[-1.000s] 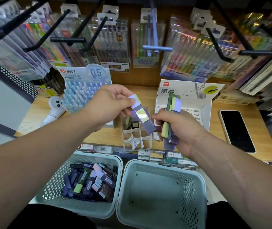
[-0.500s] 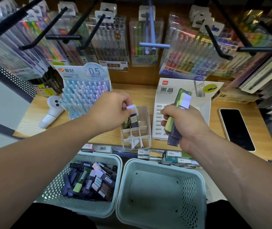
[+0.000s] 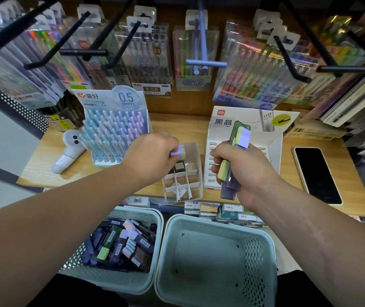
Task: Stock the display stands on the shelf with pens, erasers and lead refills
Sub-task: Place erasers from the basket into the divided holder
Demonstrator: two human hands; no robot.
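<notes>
Head view: a lead refill case [image 3: 181, 151], pinched by the left hand [image 3: 152, 156], sits part-way into the divided stand [image 3: 193, 185] beneath its fingers; the right hand [image 3: 246, 173] grips spare cases [image 3: 240, 136] alongside. A skewed push could jam it or tip the stand.

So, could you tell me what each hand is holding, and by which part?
The left hand pinches a lead refill case by its top end, at the divided stand. The right hand grips a bundle of refill cases around their middle.

Matt wood-grain shelf [image 3: 177, 122], perforated plastic baskets [image 3: 256, 258], glossy phone [image 3: 316, 173], cardboard stand [image 3: 196, 171].
</notes>
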